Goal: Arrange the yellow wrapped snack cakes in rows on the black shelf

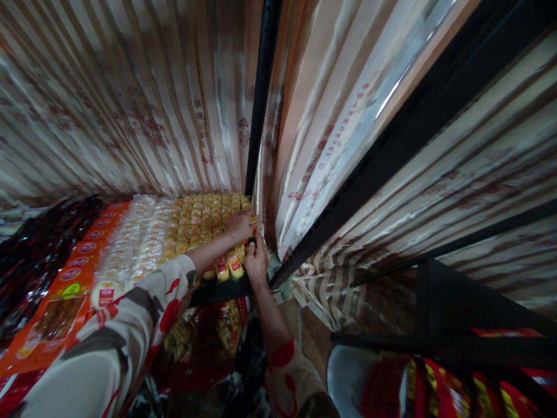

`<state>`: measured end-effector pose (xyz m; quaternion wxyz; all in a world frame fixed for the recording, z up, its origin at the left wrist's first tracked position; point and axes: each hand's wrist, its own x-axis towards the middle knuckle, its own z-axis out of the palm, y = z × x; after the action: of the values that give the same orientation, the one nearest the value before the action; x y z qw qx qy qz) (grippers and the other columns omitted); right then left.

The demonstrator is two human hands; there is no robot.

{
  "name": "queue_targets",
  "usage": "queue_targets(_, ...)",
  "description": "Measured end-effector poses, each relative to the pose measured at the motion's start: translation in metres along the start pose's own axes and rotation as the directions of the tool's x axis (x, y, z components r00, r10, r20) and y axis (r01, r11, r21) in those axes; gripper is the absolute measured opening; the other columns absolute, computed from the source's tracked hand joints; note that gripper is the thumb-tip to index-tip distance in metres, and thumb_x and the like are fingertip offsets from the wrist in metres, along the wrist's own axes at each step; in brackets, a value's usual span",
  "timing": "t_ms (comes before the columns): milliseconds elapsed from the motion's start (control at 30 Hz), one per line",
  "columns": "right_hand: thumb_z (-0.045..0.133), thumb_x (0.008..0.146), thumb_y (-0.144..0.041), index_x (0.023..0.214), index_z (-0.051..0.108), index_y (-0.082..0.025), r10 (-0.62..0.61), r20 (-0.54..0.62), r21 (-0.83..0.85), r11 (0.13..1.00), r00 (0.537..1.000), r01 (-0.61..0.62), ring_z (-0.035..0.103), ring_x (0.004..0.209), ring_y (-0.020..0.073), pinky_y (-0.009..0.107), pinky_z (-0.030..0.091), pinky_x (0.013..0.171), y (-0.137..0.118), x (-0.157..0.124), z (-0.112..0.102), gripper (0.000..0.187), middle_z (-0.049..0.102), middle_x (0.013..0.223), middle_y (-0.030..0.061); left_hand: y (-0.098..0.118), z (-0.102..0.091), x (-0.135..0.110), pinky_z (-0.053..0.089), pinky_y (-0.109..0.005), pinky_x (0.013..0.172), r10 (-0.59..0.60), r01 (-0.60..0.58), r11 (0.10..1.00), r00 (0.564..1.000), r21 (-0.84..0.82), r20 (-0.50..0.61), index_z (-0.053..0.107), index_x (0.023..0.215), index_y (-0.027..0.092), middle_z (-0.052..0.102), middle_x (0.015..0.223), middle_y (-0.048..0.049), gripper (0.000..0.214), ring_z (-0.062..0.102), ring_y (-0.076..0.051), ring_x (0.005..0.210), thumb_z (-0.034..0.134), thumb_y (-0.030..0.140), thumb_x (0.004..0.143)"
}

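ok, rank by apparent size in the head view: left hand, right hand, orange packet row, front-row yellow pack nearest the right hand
1. Orange packet row
2. Left hand and right hand: too alike to rank
3. Front-row yellow pack

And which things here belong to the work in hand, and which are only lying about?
In the work:
yellow packs
left hand and right hand, at the packs' right end

Lying about:
white packs
orange package
dark shiny packages
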<state>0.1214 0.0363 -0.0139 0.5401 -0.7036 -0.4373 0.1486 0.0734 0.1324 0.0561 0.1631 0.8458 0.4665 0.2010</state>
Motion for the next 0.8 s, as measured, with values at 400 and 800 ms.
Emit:
queue_targets(400, 0.020, 0.090, -0.038, 0.130, 0.043, -0.006, 0.047, 0.092, -0.013, 0.999, 0.995, -0.046, 0.035, 0.128, 0.0187, 0.036, 0.023, 0.108, 0.010, 0.005, 0.007, 0.056, 0.042, 0.136, 0.0137, 0.003, 0.004, -0.006, 0.038, -0.033, 0.092, 0.094, -0.089, 0.961, 0.996, 0.261, -0.004, 0.059, 0.101, 0.016, 0.056, 0.102, -0.0092, 0.024, 0.043, -0.023, 0.107, 0.051, 0.025, 0.080)
queue_targets(800, 0.020, 0.089, -0.035, 0.128, 0.045, -0.002, 0.044, 0.104, -0.014, 0.999, 0.994, -0.043, 0.034, 0.129, 0.0195, 0.036, 0.022, 0.109, 0.014, 0.007, 0.014, 0.057, 0.042, 0.135, 0.0158, -0.004, 0.010, -0.002, 0.039, -0.031, 0.091, 0.130, -0.118, 0.962, 0.991, 0.247, -0.033, 0.059, 0.097, 0.017, 0.053, 0.098, -0.0070, 0.020, 0.042, -0.021, 0.104, 0.046, 0.017, 0.082)
